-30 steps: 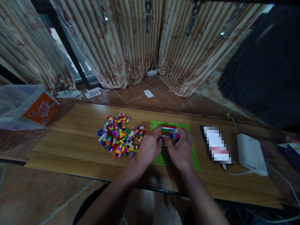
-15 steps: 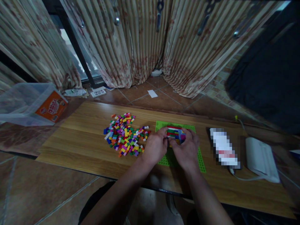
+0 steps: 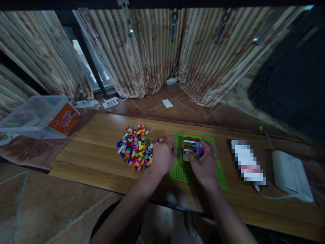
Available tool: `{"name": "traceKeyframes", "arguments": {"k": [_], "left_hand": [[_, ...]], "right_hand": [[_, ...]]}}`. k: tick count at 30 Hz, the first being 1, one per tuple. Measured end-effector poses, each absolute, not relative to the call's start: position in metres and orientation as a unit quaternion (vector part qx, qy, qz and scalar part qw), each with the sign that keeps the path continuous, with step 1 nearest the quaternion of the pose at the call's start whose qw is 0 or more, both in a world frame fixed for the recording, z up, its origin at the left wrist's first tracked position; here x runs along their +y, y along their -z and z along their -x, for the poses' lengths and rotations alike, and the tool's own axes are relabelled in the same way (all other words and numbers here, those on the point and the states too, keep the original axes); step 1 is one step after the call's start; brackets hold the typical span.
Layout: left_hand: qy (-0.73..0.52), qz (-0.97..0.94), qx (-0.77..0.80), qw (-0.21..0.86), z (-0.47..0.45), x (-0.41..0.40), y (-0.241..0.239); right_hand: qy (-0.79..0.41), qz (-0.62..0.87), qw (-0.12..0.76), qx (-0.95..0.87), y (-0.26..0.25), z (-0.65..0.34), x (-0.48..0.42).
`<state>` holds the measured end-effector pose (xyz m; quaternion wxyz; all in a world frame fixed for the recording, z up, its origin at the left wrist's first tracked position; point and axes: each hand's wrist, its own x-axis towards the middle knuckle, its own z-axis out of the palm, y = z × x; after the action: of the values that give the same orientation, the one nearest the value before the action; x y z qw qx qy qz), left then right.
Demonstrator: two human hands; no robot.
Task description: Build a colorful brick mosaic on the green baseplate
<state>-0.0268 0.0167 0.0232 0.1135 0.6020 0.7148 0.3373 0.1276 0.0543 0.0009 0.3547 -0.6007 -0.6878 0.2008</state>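
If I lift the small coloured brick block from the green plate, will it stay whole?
Probably stiff but breakable: the brick block is many small layered pieces and may split at a seam. It looks light, fitting under the right hand. Sitting on the studded green baseplate, it may drag that thin plate up.

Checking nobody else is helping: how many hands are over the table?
2: left hand at the left edge of the green baseplate, beside loose bricks; right hand on the brick build. No others visible.

Multicoloured brick block (image 3: pixel 193 148) stands upright on green baseplate (image 3: pixel 200 174).
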Motion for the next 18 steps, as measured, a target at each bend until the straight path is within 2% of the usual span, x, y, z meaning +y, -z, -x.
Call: {"name": "traceKeyframes", "arguments": {"k": [3,5,10,18], "left_hand": [[-0.279,-0.595,0.753,0.010,0.051,0.023,-0.025],[-0.238,-0.596,0.767,-0.014,0.062,0.026,-0.023],[-0.180,-0.613,0.769,-0.008,0.065,0.028,-0.016],[-0.173,-0.614,0.770,0.012,0.062,0.027,-0.014]], "right_hand": [[-0.220,0.591,0.368,-0.683,-0.004,-0.133,0.056],[-0.234,0.592,0.376,-0.673,-0.006,-0.137,0.057],[-0.238,0.613,0.357,-0.663,-0.008,-0.144,0.061],[-0.221,0.616,0.311,-0.689,-0.005,-0.151,0.064]]}}
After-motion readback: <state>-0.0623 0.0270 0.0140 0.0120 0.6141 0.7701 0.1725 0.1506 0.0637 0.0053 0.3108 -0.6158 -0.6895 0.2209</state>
